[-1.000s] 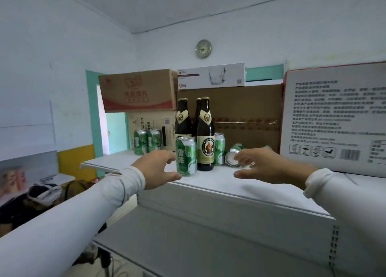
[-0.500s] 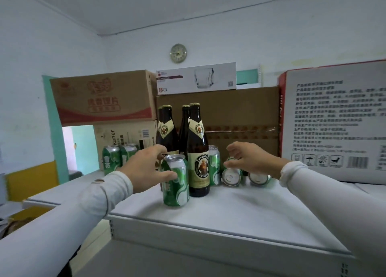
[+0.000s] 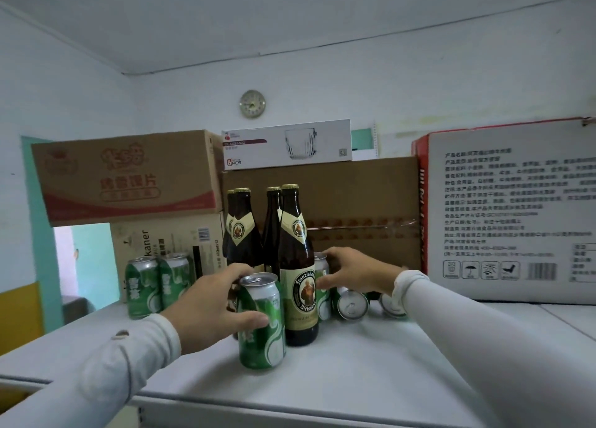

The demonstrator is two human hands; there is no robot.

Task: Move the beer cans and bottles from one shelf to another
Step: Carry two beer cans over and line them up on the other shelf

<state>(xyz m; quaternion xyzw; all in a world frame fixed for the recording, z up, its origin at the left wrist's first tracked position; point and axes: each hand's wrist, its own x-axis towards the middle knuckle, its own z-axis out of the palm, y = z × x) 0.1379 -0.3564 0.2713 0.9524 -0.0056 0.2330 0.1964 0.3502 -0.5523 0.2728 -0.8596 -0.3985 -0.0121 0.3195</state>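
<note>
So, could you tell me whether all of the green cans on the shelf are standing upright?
No, a green can beside the front bottle lies on its side, its silver end facing the camera.

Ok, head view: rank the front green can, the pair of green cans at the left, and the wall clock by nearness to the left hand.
1. Front green can: the left hand grips it at the shelf front.
2. Pair of green cans: further back, to the hand's left, beside the cartons.
3. Wall clock: high on the back wall.
</note>
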